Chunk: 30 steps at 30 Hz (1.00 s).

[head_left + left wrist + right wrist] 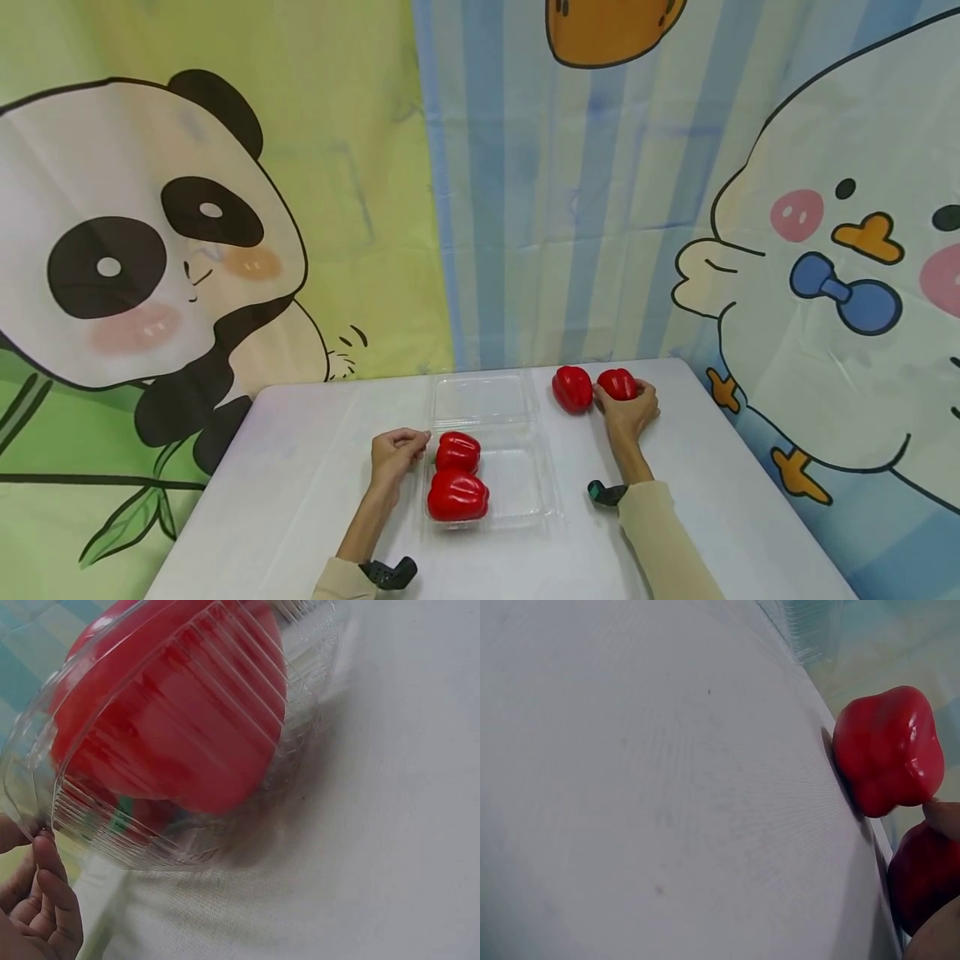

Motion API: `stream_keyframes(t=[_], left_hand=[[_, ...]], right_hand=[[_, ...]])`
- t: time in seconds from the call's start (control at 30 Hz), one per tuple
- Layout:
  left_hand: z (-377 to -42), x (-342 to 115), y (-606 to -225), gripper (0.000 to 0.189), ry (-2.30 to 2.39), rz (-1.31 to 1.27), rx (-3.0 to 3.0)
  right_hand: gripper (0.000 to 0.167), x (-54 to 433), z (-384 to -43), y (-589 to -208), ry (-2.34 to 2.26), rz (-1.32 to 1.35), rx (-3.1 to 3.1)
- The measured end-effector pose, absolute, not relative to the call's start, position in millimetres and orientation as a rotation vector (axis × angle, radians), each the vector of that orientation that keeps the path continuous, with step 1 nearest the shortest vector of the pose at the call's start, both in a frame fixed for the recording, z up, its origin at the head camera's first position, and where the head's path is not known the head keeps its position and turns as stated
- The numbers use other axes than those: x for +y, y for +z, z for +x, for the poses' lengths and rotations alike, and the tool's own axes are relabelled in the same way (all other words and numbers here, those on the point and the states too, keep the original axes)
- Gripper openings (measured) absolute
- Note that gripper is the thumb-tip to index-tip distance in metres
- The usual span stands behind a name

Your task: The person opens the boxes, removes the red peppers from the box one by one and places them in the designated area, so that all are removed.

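My left hand [397, 457] pinches the left rim of a clear plastic clamshell box [517, 487]; the left wrist view shows thumb and fingertips on the box's edge [30, 814]. Two red bell peppers, a rear one [457, 452] and a front one [457, 497], sit in the left half of the box. At the back right of the table, my right hand [632, 410] grips a third red bell pepper [617, 383], its thumb and fingers around the sides. Just left of that stands another red bell pepper [572, 389], close by the thumb.
The box's lid [480, 400] lies folded back towards the rear edge of the white table [300, 467]. Behind the table hangs a cloth [517, 183] with cartoon animals. A dark wrist camera [390, 573] is strapped on the left arm, another [606, 493] on the right.
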State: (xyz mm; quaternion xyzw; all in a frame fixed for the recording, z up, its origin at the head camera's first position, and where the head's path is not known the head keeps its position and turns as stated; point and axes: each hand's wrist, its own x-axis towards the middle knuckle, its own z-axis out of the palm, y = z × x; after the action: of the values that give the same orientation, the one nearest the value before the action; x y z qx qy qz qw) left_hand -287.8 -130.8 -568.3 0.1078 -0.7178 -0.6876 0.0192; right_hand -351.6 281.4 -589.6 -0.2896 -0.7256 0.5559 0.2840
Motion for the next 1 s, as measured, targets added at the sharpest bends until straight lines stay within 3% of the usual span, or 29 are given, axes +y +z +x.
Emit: stream_keyframes(t=[1.0], left_hand=[[-289,-133,-571,0.027,-2.155,0.313,-2.229]], right_hand=[[0.079,284,-339,-568,1.450,-0.677,-1.873]])
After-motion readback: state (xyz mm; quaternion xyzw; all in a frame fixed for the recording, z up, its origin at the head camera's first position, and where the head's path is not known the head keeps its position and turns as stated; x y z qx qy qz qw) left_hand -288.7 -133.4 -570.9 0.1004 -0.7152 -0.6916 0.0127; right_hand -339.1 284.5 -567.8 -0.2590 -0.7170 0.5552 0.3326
